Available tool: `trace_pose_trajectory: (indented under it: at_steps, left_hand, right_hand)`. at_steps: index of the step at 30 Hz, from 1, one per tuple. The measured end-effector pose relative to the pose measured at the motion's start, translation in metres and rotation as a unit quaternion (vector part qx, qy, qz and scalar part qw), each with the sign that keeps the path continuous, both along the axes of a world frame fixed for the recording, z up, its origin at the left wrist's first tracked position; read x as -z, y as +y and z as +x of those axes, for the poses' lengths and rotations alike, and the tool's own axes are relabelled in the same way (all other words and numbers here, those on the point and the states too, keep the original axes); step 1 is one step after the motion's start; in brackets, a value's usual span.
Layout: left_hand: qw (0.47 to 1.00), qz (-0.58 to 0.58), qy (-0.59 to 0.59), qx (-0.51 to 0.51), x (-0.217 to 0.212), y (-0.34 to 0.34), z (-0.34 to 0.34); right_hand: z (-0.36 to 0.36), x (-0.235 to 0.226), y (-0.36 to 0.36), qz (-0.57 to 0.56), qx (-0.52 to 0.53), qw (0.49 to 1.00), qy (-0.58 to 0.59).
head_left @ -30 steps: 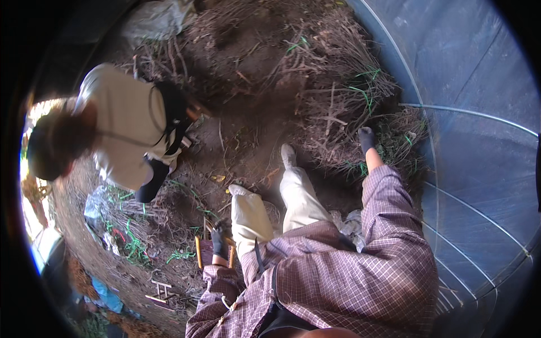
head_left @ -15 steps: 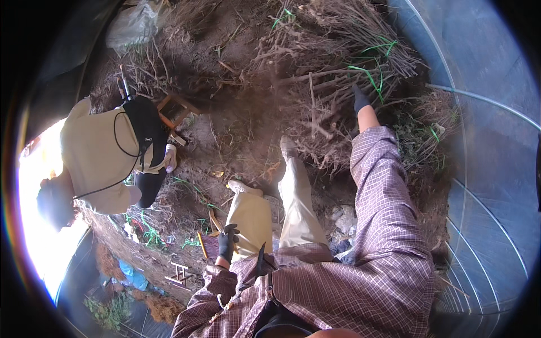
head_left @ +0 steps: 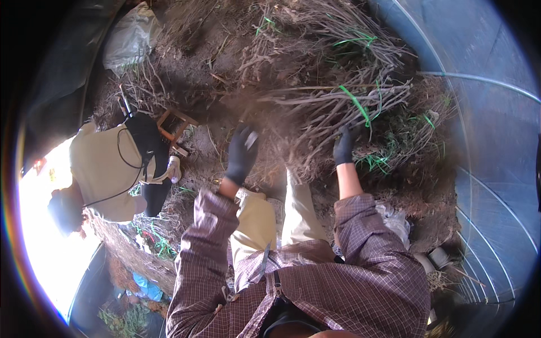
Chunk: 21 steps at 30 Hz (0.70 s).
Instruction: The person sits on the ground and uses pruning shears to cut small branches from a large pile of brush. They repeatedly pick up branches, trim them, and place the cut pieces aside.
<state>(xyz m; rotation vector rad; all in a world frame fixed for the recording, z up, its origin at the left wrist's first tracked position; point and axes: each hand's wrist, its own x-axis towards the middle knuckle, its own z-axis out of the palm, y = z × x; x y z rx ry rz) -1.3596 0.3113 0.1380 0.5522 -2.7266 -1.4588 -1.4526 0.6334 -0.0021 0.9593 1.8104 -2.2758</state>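
A bundle of thin bare branches (head_left: 315,104), bound with green tape (head_left: 356,107), lies in front of me with its tangled end towards the left. My right hand (head_left: 344,149), in a dark glove, is at the bundle's near side with fingers bent against the stems. To the left of the tangled end is my left hand (head_left: 242,155), also gloved. A small pale patch shows on its finger side; blur hides what that is and how the fingers sit.
More green-tied branches (head_left: 360,39) lie beyond and to the right. At left a person (head_left: 112,163) bends near a small wooden stool (head_left: 176,127). A clear plastic bag (head_left: 132,39) lies far left. Plastic sheeting (head_left: 490,112) on curved pipes bounds the right side.
My right hand has drawn back from the bundle's far side to its near side. The left hand has risen from my lap towards the tangled end. The bundle's stems and tape have shifted.
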Motion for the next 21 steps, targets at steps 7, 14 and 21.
trace_pose_trajectory:
  at_steps: [7,14,21]
  left_hand:
    - [0.944,-0.130,-0.124,0.276,0.073,0.075,-0.154]
    - [0.881,-0.276,-0.196,0.331,0.142,0.108,-0.167]
    - [0.919,-0.176,-0.253,0.245,0.185,0.105,-0.146]
  right_hand:
    - [0.050,-0.032,-0.013,0.028,-0.034,0.999,0.017]
    - [-0.038,0.010,0.088,0.451,-0.299,0.835,-0.103]
    - [-0.055,0.030,0.078,0.289,-0.458,0.814,-0.209]
